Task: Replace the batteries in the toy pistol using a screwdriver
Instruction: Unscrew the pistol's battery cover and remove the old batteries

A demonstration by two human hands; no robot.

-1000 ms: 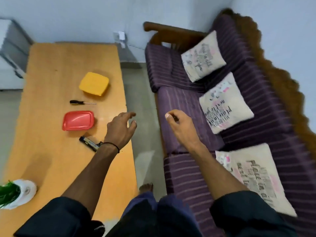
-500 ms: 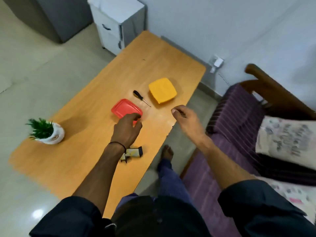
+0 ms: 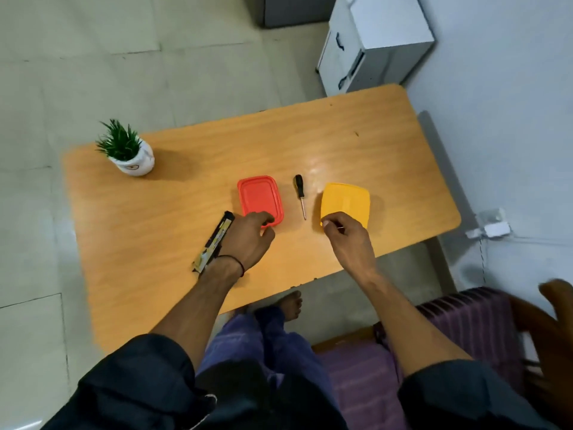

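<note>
The toy pistol (image 3: 217, 235), black and yellow, lies on the wooden table (image 3: 155, 243), its grip end hidden under my left wrist. A small black-handled screwdriver (image 3: 299, 193) lies between a red lidded box (image 3: 259, 197) and a yellow lidded box (image 3: 345, 200). My left hand (image 3: 248, 240) hovers just right of the pistol, its fingertips on the red box's near edge, holding nothing. My right hand (image 3: 345, 237) has its fingers curled at the yellow box's near left corner, and I cannot tell whether it grips the box.
A small potted plant (image 3: 128, 150) stands at the table's far left. A white cabinet (image 3: 372, 45) is beyond the far right corner. A purple striped sofa (image 3: 434, 352) is under me at lower right, and my legs and one foot (image 3: 291, 302) are at the table's near edge.
The view has swung from the sofa to face the table squarely. Both hands have moved forward over the table: the left to the red box's edge, the right to the yellow box.
</note>
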